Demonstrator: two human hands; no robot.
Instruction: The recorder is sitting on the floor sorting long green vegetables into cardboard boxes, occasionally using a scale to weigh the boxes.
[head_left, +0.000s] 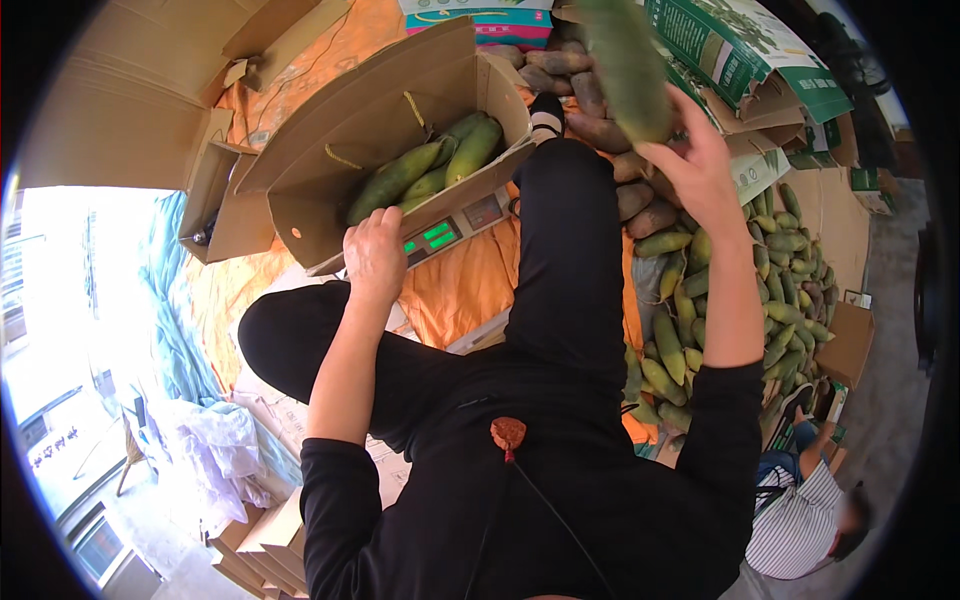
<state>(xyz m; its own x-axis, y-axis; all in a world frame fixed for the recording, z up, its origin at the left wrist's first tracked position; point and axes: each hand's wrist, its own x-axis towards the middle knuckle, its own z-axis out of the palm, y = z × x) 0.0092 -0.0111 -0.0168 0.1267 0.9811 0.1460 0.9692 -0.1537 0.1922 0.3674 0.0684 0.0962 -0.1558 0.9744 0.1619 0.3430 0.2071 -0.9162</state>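
My right hand [695,150] is raised at the upper right, its thumb and fingers closed round the lower end of a large green radish [628,75]. The radish stands nearly upright in view and is slightly blurred. My left hand [376,250] grips the near wall of an open cardboard box [350,80], its fingers curled over the rim. Several green radishes [410,175] lie inside that box, and two yellow cord handles [342,157] show at its far wall. Under the box sits a scale with a lit green display [432,238], partly covered.
A big heap of green radishes [785,245] spreads to my right, with soil-covered brownish roots [600,130] ahead of it. Green printed cartons [735,50] stand at the upper right. A smaller cardboard box [235,205] is at the left. A person in a striped top [800,525] is at the lower right.
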